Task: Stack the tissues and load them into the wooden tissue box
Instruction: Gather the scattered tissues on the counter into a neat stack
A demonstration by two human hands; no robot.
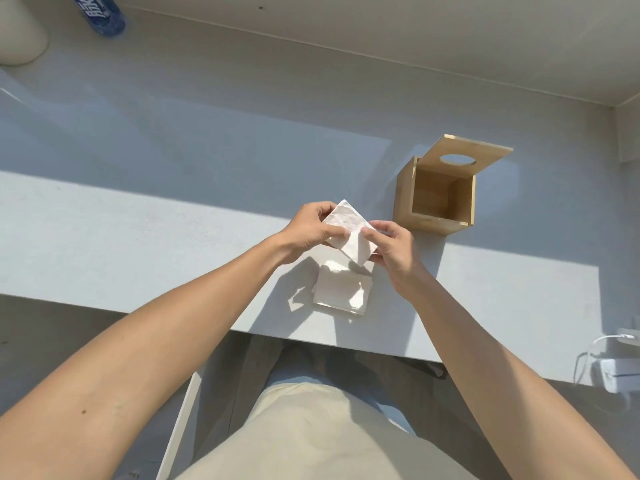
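A folded white tissue [349, 226] is held above the white table [138, 244], tilted like a diamond. My left hand [311, 232] grips its left side. My right hand [393, 249] pinches its lower right edge. Below the hands, a small stack of folded white tissues [341, 292] lies on the table near the front edge. The wooden tissue box [436, 199] stands to the right of the hands and slightly farther back, its inside showing nothing. Its lid [464, 155], with an oval hole, leans open at the back.
A blue bottle [102, 13] and a cream rounded object [19, 32] stand at the far left back. A white charger with cable [616, 370] lies at the table's right front edge. The wall runs along the back.
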